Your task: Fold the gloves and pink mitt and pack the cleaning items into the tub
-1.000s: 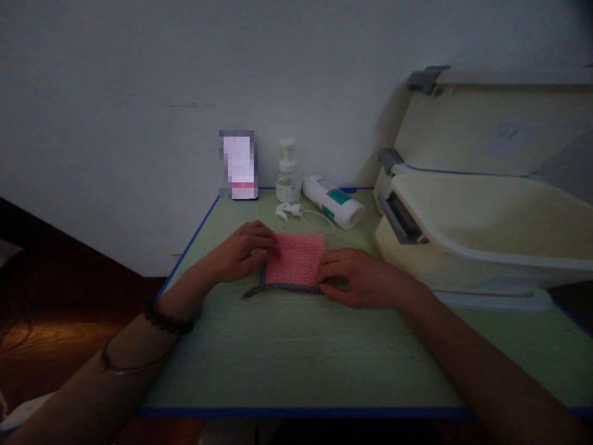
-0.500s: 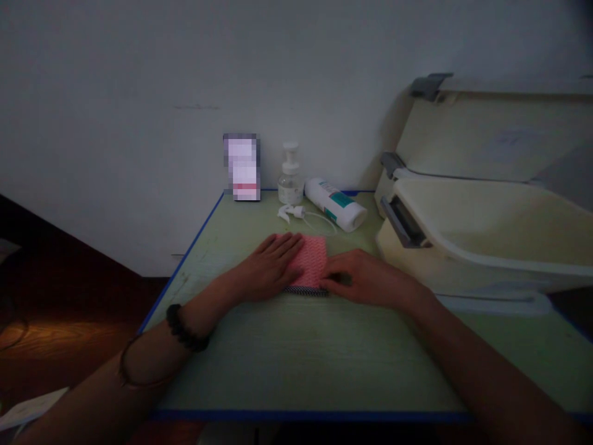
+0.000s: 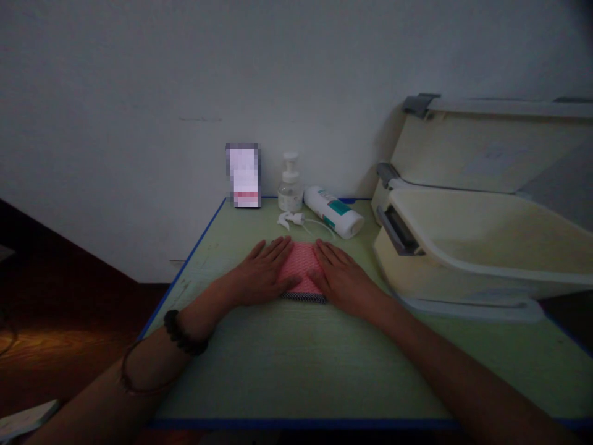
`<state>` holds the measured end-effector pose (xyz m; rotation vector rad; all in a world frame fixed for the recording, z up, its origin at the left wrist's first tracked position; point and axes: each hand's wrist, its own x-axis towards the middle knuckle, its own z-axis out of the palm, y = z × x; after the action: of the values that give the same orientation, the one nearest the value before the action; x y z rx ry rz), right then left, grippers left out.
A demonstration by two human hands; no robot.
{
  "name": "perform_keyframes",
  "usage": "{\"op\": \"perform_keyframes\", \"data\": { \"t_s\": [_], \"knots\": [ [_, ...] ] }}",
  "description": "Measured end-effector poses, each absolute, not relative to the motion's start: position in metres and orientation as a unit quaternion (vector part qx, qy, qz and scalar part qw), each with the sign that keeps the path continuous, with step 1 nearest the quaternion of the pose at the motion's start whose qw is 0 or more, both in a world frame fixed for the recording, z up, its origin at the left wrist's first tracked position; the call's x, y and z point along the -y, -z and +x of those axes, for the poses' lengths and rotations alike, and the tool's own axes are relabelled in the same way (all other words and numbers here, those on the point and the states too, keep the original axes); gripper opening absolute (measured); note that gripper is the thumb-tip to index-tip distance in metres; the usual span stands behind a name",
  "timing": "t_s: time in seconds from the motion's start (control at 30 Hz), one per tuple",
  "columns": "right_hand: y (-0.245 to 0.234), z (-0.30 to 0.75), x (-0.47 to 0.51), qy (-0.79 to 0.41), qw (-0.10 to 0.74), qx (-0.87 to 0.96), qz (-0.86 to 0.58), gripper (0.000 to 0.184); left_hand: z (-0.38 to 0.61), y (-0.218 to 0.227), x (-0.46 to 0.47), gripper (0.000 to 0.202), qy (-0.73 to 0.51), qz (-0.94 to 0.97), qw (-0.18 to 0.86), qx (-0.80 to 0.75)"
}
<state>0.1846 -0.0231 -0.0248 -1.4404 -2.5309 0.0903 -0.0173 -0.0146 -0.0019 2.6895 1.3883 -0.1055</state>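
Observation:
A pink cloth (image 3: 303, 266) with a black-and-white patterned edge lies folded on the pale green table (image 3: 296, 364). My left hand (image 3: 264, 272) rests flat over its left side, fingers stretched forward and thumb across the cloth. From the other side, my right hand (image 3: 345, 278) lies flat on the right part, its fingers out and pointing away from me. Both palms are down, and some of the cloth is hidden under them. Just beyond the cloth sits a white spray trigger head (image 3: 291, 219) with a thin clear tube.
A white bottle (image 3: 334, 212) with a green label lies on its side at the back, beside an upright clear pump bottle (image 3: 290, 188). A lit phone (image 3: 245, 176) leans against the wall. On the right stands a cream storage box (image 3: 403, 272), its lid raised.
My right hand has gone from pinching the cloth's right edge to lying flat on it with fingers extended. My left hand stays on the cloth, shifted slightly left. The view has tilted slightly up.

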Motion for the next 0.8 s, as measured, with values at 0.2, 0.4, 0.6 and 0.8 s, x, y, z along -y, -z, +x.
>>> {"op": "perform_keyframes", "data": {
  "t_s": [0.2,0.4,0.6,0.8],
  "knots": [
    [0.022,0.185,0.024,-0.043,0.115,0.856,-0.502,0.067,-0.02,-0.004,0.016,0.078,0.041,0.883,0.067,-0.464],
    [0.009,0.186,0.025,-0.072,0.182,0.863,-0.466,0.06,-0.021,-0.015,0.018,0.048,-0.015,0.879,0.014,-0.477],
    [0.005,0.183,0.028,-0.088,0.196,0.88,-0.424,0.047,-0.028,-0.007,0.007,0.035,-0.111,0.826,0.031,-0.552],
    [0.009,0.191,0.025,-0.143,0.176,0.872,-0.434,0.048,-0.033,-0.001,-0.006,0.029,-0.14,0.819,0.094,-0.549]
  ]
}}
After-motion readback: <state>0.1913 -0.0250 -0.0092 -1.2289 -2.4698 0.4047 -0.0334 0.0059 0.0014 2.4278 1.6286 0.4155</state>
